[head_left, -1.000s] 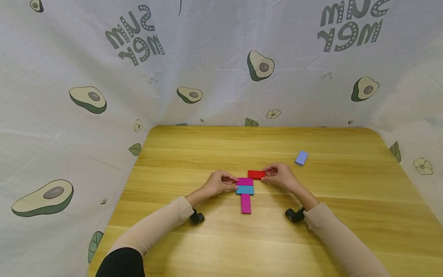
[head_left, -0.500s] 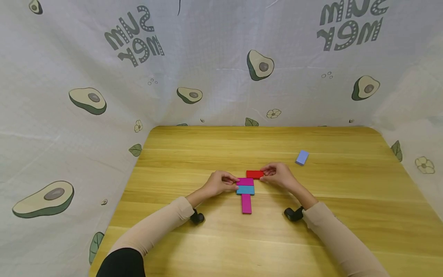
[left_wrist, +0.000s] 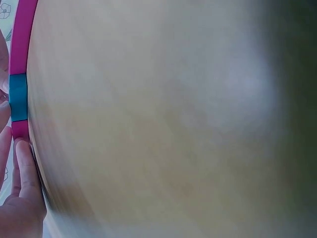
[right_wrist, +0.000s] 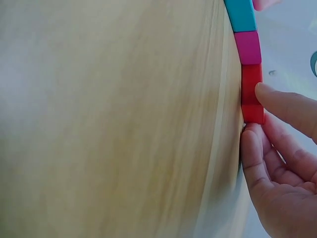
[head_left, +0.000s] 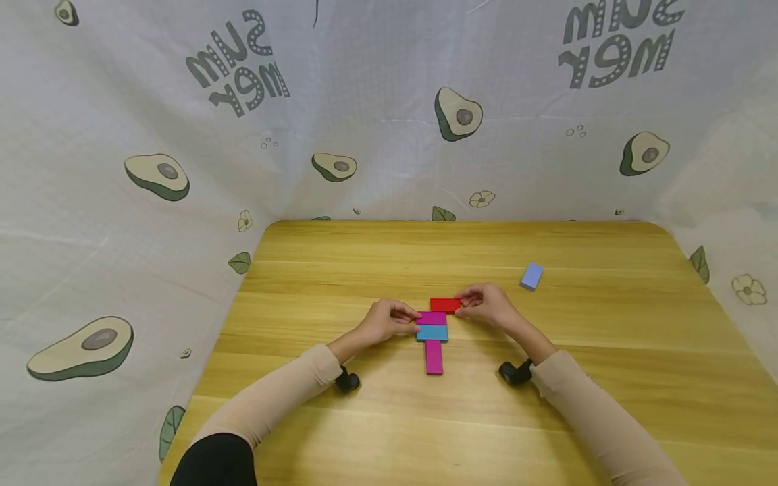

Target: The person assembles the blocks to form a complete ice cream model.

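In the head view my left hand (head_left: pixel 384 321) holds the left ends of the upper magenta block (head_left: pixel 434 318) and the blue block (head_left: pixel 434 333), its fingertips against both. My right hand (head_left: pixel 486 307) pinches the right end of a red block (head_left: pixel 444 306), which lies along the far side of the upper magenta block, offset to the right. A second magenta block (head_left: pixel 434 359) points toward me from the blue block's near side. In the right wrist view my thumb lies on the red block (right_wrist: pixel 251 94), its other fingers at the block's end.
A periwinkle block (head_left: pixel 531 277) lies alone on the wooden table (head_left: pixel 340 256), beyond and right of my right hand. A white avocado-print cloth (head_left: pixel 389 115) hangs behind the table. Black wrist cameras (head_left: pixel 515 373) sit beneath both wrists.
My right hand has slid the red block a little to the left along the upper magenta block's far edge. My left hand has stayed in place on the magenta and blue blocks.
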`<state>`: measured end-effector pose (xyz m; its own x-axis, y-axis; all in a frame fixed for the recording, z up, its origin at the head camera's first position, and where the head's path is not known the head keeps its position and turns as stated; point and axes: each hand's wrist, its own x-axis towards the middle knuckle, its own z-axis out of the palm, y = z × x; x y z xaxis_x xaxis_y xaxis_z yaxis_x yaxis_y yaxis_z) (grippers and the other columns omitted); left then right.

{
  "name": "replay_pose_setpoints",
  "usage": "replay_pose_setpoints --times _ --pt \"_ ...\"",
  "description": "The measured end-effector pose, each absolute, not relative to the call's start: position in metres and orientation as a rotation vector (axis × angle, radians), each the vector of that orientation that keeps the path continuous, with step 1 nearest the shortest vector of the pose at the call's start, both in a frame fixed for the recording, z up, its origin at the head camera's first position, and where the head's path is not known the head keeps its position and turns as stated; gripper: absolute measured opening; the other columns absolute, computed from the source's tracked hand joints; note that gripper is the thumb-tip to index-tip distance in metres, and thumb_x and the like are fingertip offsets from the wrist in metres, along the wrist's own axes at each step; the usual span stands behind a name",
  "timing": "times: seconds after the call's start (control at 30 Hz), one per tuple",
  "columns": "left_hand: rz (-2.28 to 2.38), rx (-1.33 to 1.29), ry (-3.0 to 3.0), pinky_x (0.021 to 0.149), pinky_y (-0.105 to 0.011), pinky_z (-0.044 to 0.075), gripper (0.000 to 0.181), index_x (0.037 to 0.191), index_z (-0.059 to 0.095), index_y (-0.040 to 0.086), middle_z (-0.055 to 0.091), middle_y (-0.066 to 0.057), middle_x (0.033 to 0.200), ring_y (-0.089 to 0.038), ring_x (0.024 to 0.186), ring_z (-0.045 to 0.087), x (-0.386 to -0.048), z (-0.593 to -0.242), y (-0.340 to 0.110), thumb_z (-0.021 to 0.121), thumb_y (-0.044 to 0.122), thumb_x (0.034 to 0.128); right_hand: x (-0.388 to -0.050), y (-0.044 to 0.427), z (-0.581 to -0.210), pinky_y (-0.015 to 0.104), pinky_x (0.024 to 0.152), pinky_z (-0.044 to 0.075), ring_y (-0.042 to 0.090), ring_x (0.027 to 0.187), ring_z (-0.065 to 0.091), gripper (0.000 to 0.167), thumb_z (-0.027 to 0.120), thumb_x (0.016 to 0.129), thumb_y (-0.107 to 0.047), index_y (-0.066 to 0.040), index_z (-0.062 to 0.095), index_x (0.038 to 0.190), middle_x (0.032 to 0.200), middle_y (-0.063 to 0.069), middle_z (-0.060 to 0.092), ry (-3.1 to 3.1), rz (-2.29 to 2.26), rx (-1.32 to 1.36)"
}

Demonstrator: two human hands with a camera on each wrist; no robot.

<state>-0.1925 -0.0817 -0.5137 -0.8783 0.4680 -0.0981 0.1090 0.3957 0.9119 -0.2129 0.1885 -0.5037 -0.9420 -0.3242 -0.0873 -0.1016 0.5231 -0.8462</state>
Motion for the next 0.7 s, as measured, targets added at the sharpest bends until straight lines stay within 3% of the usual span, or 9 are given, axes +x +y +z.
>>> replay_pose_setpoints --times 0.47,0.7 --pt "1.497 0.515 2.313 0.076 -0.018 0.054 0.022 0.103 0.078 0.003 0.074 -0.009 0.101 -0.016 0.087 0.067 -0.1932 -0.5162 -0.0813 0.082 0.010 0.0832 -0.2120 0.1842 -0.5052 0.023 0.072 0.054 0.025 0.087 0.063 0.022 0.071 0.091 -0.003 0.010 0.070 0.109 0.096 0.015 0.069 2.523 -1.376 -0.361" --pt "1.474 0.504 2.324 0.076 -0.018 0.054 0.020 0.102 0.079 0.004 0.075 -0.006 0.102 -0.010 0.085 0.065 -0.1933 -0.5154 -0.0815 0.082 0.012 0.0839 -0.2134 0.1828 -0.5074 0.022 0.070 0.053 0.026 0.087 0.063 0.020 0.069 0.092 -0.001 0.011 0.069 0.108 0.096 0.016 0.069 2.523 -1.389 -0.384"
